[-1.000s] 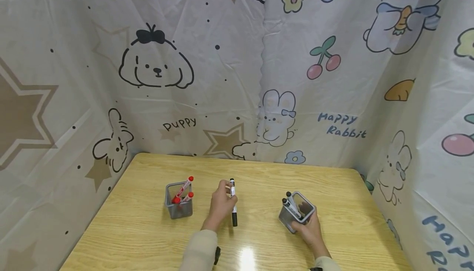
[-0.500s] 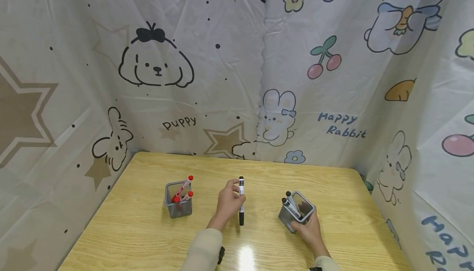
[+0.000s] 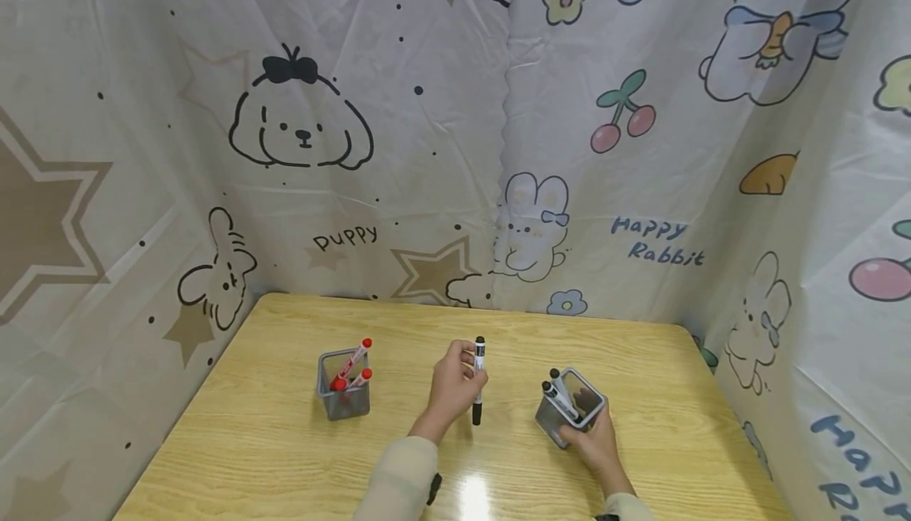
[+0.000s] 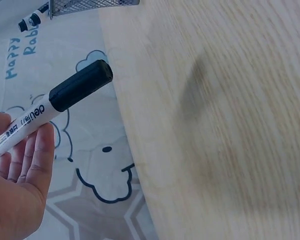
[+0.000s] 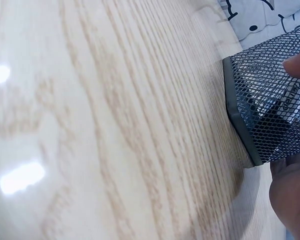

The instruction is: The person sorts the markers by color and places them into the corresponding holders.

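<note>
My left hand [image 3: 452, 390] pinches a black-capped whiteboard marker [image 3: 479, 358] over the middle of the table. The marker stands nearly in line with my view; its white barrel and dark cap [image 4: 80, 86] show close up in the left wrist view, thumb on one side and fingers on the other. On the right, my right hand [image 3: 596, 440] grips a grey mesh pen holder [image 3: 551, 423] by its near right side. Black-capped markers [image 3: 562, 401] lean inside that holder. In the right wrist view the mesh wall [image 5: 265, 80] lies between thumb and fingers; whether its base touches the table is unclear.
At the left of the wooden table [image 3: 285, 458] stands a second mesh pen holder [image 3: 345, 406], with red-capped markers [image 3: 353, 363] in it. A patterned cloth curtain [image 3: 441, 189] rises behind the table's far edge and along both sides.
My left hand has moved to the right with the marker, closer to the right-hand pen holder. My right hand and both holders look unmoved.
</note>
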A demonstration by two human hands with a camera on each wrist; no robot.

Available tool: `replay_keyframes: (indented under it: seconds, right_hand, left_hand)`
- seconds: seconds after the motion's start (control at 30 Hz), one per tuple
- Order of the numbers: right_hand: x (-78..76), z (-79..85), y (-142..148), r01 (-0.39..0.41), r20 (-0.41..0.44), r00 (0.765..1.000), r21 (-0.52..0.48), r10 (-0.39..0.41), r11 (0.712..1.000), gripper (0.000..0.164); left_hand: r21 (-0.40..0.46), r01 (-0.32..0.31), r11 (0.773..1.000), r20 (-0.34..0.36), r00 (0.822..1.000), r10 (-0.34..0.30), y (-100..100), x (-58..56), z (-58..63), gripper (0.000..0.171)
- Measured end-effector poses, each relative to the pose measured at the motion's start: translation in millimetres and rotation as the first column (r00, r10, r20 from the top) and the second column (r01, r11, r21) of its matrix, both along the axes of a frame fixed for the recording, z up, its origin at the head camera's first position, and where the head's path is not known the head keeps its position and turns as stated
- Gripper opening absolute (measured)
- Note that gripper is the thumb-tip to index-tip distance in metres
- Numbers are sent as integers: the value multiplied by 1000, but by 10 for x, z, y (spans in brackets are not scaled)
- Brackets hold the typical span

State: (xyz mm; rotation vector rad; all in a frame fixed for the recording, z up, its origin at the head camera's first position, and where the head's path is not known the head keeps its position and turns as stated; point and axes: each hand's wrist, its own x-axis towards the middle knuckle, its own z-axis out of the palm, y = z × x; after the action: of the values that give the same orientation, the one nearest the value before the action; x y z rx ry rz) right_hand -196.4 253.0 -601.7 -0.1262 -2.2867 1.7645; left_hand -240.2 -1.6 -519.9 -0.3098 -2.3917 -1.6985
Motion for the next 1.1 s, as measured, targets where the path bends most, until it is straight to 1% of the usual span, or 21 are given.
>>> replay_keyframes:
  seconds: [0.13, 0.3, 0.33, 0.4, 0.53, 0.57, 0.67, 0.83, 0.93, 1.1]
  right_hand:
    - [-5, -2, 9, -2, 12, 1000, 0, 2, 1000, 78]
    - [4, 12, 3, -3, 16, 1000, 7, 3, 1000, 78]
    - [26, 64, -17, -7, 16, 1000, -1, 7, 1000, 78]
    - [26, 65, -18, -8, 11, 1000, -4, 8, 1000, 78]
    - [25, 58, -17, -7, 8, 1000, -10, 7, 1000, 76]
    - [4, 8, 1, -4, 3, 1000, 0, 4, 1000, 77]
    - [2, 7, 2, -6, 0, 1000, 4, 6, 1000, 77]
    - [-7, 0, 10, 1, 19, 1000, 24, -2, 1000, 78]
    - [-12, -9, 12, 2, 29, 1000, 25, -2, 1000, 79]
    - [-10, -18, 2, 6, 7, 1000, 26, -6, 1000, 79]
  left_hand:
    - [3, 14, 1000, -12, 1000, -14, 34, 28, 55, 30]
    - [27, 31, 999, -44, 999, -30, 68, 45, 65, 27]
    - [33, 34, 999, -49, 998, -33, 74, 47, 66, 27]
    - [45, 37, 998, -58, 998, -35, 89, 54, 70, 26]
    - [46, 23, 999, -78, 997, -19, 109, 68, 86, 25]
    - [45, 18, 999, -79, 997, -14, 113, 72, 90, 24]
    - [39, 7, 999, -92, 996, -4, 123, 79, 107, 23]
    - [25, -3, 1000, -138, 990, 7, 151, 66, 121, 22]
    - [39, -3, 999, -150, 989, 9, 172, 62, 135, 22]
    - [78, 2, 997, -168, 986, 12, 211, 77, 175, 22]
